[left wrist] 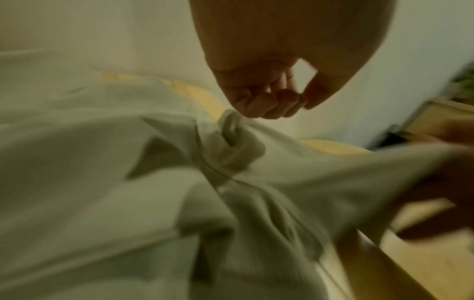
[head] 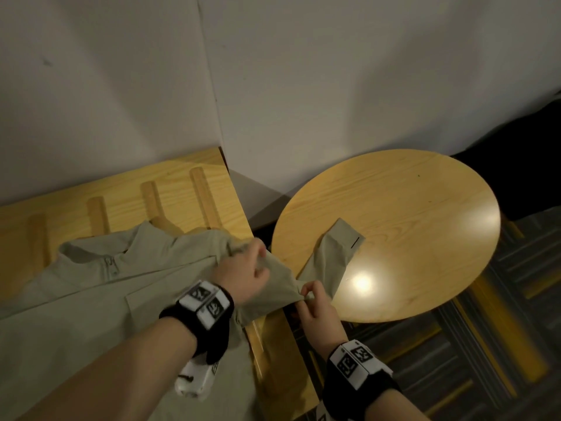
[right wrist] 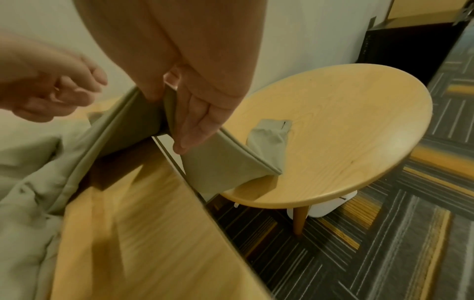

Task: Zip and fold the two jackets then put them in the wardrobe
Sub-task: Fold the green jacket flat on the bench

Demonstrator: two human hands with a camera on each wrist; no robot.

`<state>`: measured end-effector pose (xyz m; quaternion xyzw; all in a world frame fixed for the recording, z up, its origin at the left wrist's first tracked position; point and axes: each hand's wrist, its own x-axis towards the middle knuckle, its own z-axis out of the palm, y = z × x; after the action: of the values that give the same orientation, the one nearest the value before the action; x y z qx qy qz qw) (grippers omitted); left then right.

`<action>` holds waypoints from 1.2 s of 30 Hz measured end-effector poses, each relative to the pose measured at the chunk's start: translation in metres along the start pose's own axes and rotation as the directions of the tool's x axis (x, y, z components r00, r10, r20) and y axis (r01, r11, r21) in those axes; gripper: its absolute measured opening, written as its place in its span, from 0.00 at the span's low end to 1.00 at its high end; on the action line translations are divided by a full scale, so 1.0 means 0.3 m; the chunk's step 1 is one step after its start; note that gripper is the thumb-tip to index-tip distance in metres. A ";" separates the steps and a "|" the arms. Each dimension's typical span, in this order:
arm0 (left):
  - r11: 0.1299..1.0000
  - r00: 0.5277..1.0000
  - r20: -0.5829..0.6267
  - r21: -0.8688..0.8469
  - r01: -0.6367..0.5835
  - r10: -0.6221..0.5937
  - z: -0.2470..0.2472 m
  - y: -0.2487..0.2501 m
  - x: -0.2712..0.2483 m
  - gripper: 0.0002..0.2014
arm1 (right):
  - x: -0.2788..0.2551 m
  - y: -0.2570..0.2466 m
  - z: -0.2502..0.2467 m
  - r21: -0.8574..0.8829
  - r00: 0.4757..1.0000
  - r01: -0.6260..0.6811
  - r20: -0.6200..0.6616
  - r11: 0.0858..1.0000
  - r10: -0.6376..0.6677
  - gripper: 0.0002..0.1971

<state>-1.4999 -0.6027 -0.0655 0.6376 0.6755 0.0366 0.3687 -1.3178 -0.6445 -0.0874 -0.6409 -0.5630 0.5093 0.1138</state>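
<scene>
Overhead, head view:
Jacket [head: 91,305]: pale green, spread flat over the left part of a wooden bench [head: 273,354], collar toward the wall, zip closed up to the collar.
Sleeve [head: 331,259]: runs off the bench's right edge onto the near-left edge of a round table [head: 409,226]; its cuff lies flat on the tabletop.
Left hand [head: 243,275]: rests at the jacket's shoulder near the bench's right edge, fingers curled; from here I cannot tell whether it has any cloth.
Right hand [head: 315,305]: thumb and forefinger pinch the sleeve in the gap between bench and table.
Wristbands: black, with white marker blocks, one on each wrist.

Left wrist view (blurred):
Left hand [left wrist: 266,97]: fingers curled into the palm, just above a bunched fold of the jacket [left wrist: 102,182]; no cloth shows inside them.
Bench [left wrist: 423,263]: bare wood at lower right.

Right wrist view:
Right hand [right wrist: 184,97]: thumb and forefinger nip a raised fold of the sleeve [right wrist: 231,160]; the other fingers lie straight along the cloth.
Cuff: rests on the table [right wrist: 359,125], near its left edge.
Left hand [right wrist: 48,89]: loosely curled, apart from the sleeve fold.
Floor: dark carpet with yellow stripes.
</scene>
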 end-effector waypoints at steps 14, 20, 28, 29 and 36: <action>0.934 0.991 0.120 0.346 -0.091 0.052 0.044 0.099 -0.114 0.10 | 0.029 -0.094 -0.016 0.417 0.972 -0.078 0.233 0.906 -0.023 0.39; 0.936 0.993 0.107 0.339 -0.091 0.058 0.009 0.065 -0.173 0.08 | 0.083 -0.125 -0.032 0.343 0.972 -0.136 0.230 0.929 0.057 0.45; 0.930 0.991 0.103 0.349 -0.116 0.085 -0.015 0.024 -0.234 0.08 | 0.145 -0.111 -0.196 0.539 0.987 -0.102 -0.050 0.836 0.153 0.41; 0.930 0.991 0.101 0.350 -0.114 0.083 -0.018 0.020 -0.241 0.08 | 0.148 -0.110 -0.223 0.556 0.984 -0.088 -0.082 0.826 0.160 0.42; 0.948 0.993 0.108 0.311 -0.069 0.037 -0.049 -0.024 -0.293 0.07 | 0.169 -0.106 -0.379 0.660 0.930 -0.015 -0.267 0.751 0.253 0.40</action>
<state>-1.5213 -0.6760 -0.0187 0.7071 0.6357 -0.0937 0.2950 -1.2560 -0.5427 -0.0395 -0.6789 -0.2758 0.5606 0.3858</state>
